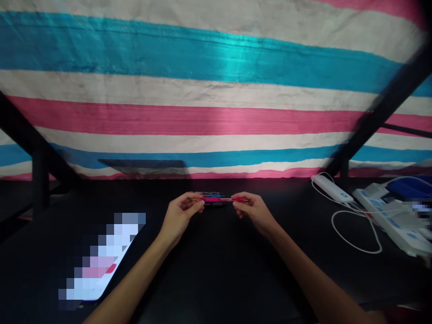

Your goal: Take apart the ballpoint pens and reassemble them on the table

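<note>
My left hand (pixel 182 211) and my right hand (pixel 254 210) meet over the dark table (pixel 216 270), both pinched on a red pen (pixel 221 200) that lies level between them. The left fingers close on its left end, the right fingers on its right end. Just behind the red pen lie a few more pens (pixel 211 194) in a small row on the table, dark and bluish, partly hidden by my fingers.
A phone with a lit screen (pixel 101 256) lies at the left front. At the right are a white power bank (pixel 332 188) with a looping white cable (pixel 357 229) and a white power strip (pixel 391 216). A striped blue, pink and white tarp (pixel 216 90) hangs behind.
</note>
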Available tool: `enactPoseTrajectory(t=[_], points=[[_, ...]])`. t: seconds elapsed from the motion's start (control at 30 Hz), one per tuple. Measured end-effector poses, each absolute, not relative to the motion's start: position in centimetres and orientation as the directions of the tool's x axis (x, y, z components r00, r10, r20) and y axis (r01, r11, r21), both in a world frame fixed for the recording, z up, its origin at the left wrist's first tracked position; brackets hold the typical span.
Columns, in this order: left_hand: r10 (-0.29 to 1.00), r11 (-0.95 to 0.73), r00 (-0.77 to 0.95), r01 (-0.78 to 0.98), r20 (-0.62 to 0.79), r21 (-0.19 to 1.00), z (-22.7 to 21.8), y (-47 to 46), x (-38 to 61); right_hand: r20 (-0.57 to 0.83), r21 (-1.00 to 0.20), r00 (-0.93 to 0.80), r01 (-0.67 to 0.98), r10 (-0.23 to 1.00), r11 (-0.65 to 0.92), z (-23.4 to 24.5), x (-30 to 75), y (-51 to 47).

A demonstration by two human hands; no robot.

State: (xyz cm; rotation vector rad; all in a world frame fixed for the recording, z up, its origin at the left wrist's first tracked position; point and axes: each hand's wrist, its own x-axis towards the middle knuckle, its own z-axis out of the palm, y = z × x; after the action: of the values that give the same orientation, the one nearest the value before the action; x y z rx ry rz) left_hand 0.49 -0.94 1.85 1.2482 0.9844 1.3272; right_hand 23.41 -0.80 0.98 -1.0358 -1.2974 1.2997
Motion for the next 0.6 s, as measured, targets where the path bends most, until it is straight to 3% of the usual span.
enactPoseTrajectory(t=[0.6], points=[[0.983,-0.176,0.027,-0.132,0.181,0.976,2.23,-0.60,-0.50,0.070,-0.975,-0.119,-0.216,0.990,0.043,1.32,23.54,-0.81]])
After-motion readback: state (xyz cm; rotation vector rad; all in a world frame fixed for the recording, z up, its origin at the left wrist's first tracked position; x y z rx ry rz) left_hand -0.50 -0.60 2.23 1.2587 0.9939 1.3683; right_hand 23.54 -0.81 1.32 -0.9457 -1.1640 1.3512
